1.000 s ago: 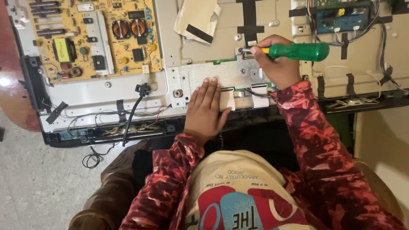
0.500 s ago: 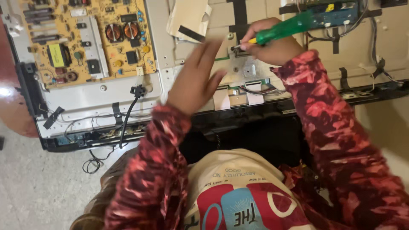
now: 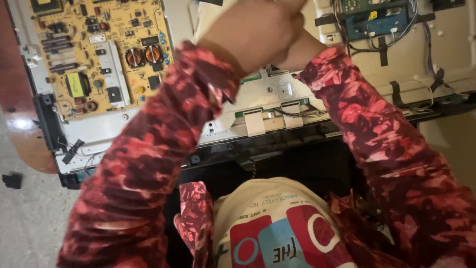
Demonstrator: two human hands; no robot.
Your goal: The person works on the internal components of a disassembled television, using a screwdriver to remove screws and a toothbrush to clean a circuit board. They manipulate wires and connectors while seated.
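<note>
We are looking down over our chest at the opened back of a flat-panel television (image 3: 436, 54), its pale metal chassis lying flat in front of us. Our left hand (image 3: 253, 32) is hovering at about twelve o'clock in the view, close to the camera and blurred; its fingers are curling together into a loose fist, and we cannot tell whether anything is inside it. Our right hand (image 3: 302, 49) is sitting just behind it, toward one o'clock, mostly hidden by the left — so we cannot tell how its fingers are standing or what they are gripping. Both red patterned sleeves (image 3: 148, 164) are running down from the hands toward five and seven o'clock.

Under the hands, the metal bracket (image 3: 277, 92) at the chassis centre is showing, and just below it, toward six o'clock, two white flat ribbon cables (image 3: 255, 121) are lying side by side against the lower frame. At ten o'clock the yellow power board (image 3: 94, 54) is sitting screwed to the chassis, with copper coils near its right edge. At two o'clock a small blue circuit board (image 3: 377, 22) is lying among thin wires, with black tape strips (image 3: 396, 92) holding cables down below it — well apart from both hands.
</note>
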